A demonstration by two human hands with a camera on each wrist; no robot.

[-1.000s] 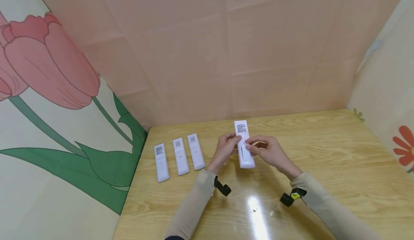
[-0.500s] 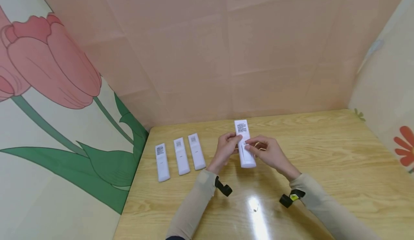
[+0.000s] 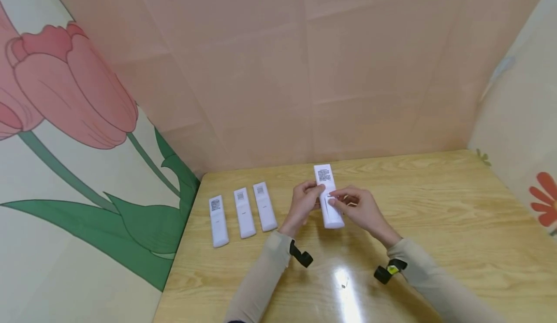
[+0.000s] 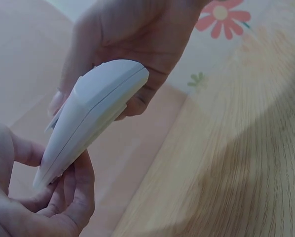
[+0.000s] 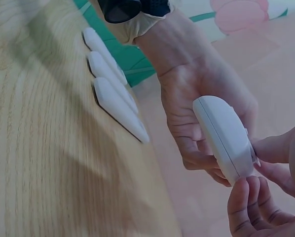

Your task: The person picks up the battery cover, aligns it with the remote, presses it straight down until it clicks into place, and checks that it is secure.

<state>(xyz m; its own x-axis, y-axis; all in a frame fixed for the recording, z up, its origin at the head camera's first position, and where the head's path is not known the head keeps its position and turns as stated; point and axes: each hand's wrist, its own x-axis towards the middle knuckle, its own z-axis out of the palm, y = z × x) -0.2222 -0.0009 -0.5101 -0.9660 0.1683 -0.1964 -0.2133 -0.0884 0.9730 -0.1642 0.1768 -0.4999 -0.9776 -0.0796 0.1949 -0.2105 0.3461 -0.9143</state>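
Note:
A white remote control [image 3: 334,222] is held above the table with its back up and a printed label at its far end. My left hand [image 3: 302,204] grips its left side, thumb on top and fingers underneath. With thumb and index finger my right hand [image 3: 364,211] pinches the near part's battery cover [image 3: 331,212], which stands slightly askew with a dark gap along its left edge. In the left wrist view a thin edge of the cover [image 4: 54,122] juts up beside the right thumb. Other right fingers touch the remote's side in the right wrist view.
Three more white remotes lie back up in a row at the left: one outermost [image 3: 219,224], one in the middle [image 3: 245,215], one nearest the left hand [image 3: 266,209]. The wooden table [image 3: 435,202] ends at a pink cloth backdrop [image 3: 370,71]. A tulip-printed wall stands left.
Both hands keep their hold on the remote and cover. My right hand and wrist have shifted slightly left, and the head view has tilted a little. The three remotes on the table stay put.

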